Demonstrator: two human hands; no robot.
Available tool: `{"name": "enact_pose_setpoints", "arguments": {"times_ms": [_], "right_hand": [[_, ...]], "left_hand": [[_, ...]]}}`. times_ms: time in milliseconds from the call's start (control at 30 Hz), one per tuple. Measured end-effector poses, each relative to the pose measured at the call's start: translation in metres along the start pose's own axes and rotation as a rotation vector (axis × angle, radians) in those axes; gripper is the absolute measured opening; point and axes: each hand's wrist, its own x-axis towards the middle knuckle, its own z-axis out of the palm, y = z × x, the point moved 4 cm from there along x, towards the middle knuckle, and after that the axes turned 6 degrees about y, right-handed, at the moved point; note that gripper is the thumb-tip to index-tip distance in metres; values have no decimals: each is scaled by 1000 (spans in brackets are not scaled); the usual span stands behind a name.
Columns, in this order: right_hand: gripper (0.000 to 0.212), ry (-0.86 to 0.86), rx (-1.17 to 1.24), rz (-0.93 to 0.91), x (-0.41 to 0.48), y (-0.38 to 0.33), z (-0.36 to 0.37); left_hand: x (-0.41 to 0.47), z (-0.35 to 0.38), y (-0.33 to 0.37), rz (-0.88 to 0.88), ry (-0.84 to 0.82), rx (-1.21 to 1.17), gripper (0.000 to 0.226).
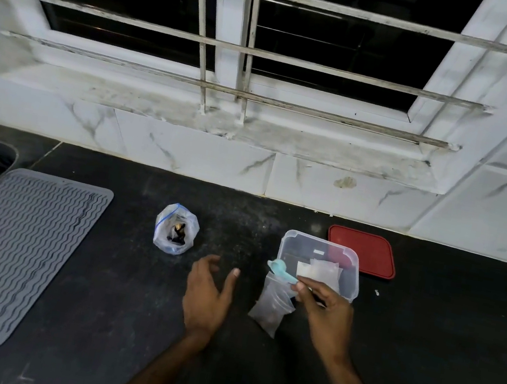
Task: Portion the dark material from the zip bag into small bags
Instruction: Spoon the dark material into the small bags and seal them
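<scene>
Head: crinkly zip bag (176, 229), plastic spoon (281, 270)

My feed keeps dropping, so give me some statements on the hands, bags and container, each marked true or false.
1. The zip bag stands on the counter with dark material inside. True.
2. The left hand grips the zip bag. False: it is open, holds nothing and is apart from the bag.
3. The right hand pinches a light blue scoop. True.
4. The red lid is on the clear container. False: it lies flat on the counter beside the container.
5. Small bags lie inside the clear container. True.
</scene>
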Motion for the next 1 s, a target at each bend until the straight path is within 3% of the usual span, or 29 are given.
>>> {"name": "enact_pose_setpoints", "arguments": {"times_ms": [233,500,633,767,1000], "right_hand": [[18,-168,-92,-134,18,-26,122],[19,-263,-460,-322,56,-30,224],[24,-373,-658,-397,69,-21,243],[25,-408,-704,-409,77,-21,251],[27,-504,-906,-378,72,-7,272]], "left_hand": [[91,-49,-39,-111,160,76,45],[160,-51,-64,-169,12,183,68],[178,-39,-79,-189,-130,206,55],[189,-34,-94,-300,-186,112,36],[191,-25,-101,-300,-201,62,33]]}}
